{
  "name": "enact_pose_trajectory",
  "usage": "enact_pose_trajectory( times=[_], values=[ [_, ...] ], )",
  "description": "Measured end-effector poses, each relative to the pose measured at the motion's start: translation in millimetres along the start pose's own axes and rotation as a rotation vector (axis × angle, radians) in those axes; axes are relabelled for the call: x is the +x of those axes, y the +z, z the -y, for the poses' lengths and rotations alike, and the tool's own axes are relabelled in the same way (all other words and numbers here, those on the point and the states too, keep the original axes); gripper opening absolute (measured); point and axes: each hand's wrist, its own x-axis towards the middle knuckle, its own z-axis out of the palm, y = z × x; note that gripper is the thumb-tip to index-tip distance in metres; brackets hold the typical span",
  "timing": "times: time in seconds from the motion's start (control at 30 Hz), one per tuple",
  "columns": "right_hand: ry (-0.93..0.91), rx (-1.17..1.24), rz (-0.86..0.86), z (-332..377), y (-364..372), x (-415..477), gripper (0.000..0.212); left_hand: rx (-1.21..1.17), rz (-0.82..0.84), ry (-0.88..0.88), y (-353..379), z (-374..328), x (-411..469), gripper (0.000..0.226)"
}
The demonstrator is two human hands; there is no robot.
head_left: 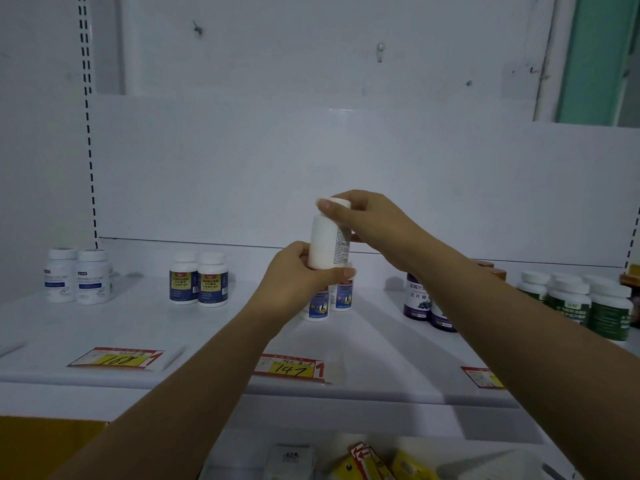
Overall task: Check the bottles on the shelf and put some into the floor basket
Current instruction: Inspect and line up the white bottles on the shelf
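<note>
A white bottle (325, 237) with a white cap is held upright above the shelf (173, 327), its printed label facing right. My left hand (298, 275) grips its base from the left and below. My right hand (367, 220) holds its cap and upper side from the right. Directly beneath, two more bottles (329, 299) with blue-and-white labels stand on the shelf, partly hidden by my left hand. The floor basket is out of view.
On the shelf stand two white bottles (78, 277) at far left, two blue-and-yellow labelled bottles (199, 280), purple-labelled bottles (420, 299) and several green-labelled bottles (581, 303) at right. Price tags (289, 368) lie on the shelf's front. Boxes (360, 459) sit on the lower shelf.
</note>
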Motion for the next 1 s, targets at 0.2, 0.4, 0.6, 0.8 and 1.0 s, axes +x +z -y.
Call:
enact_pose_trajectory(
  times=[0.2,0.4,0.6,0.8,1.0],
  values=[
    [-0.001,0.13,0.055,-5,-7,-2,0.034,0.038,0.107,-0.016,-5,0,0,0.047],
    [0.051,-0.058,-0.017,-8,2,1,0.054,0.102,-0.008,-0.009,2,-3,0,0.059],
    [0.049,0.2,0.047,-11,-8,0,0.037,0.081,0.124,-0.024,-3,-3,-4,0.056],
    [0.02,0.173,0.086,-6,-7,-10,0.04,-0.008,0.041,0.016,-2,3,1,0.048],
    [-0.348,-0.055,-0.291,3,10,-28,0.053,0.001,-0.017,0.233,-8,-13,21,0.046]
  ],
)
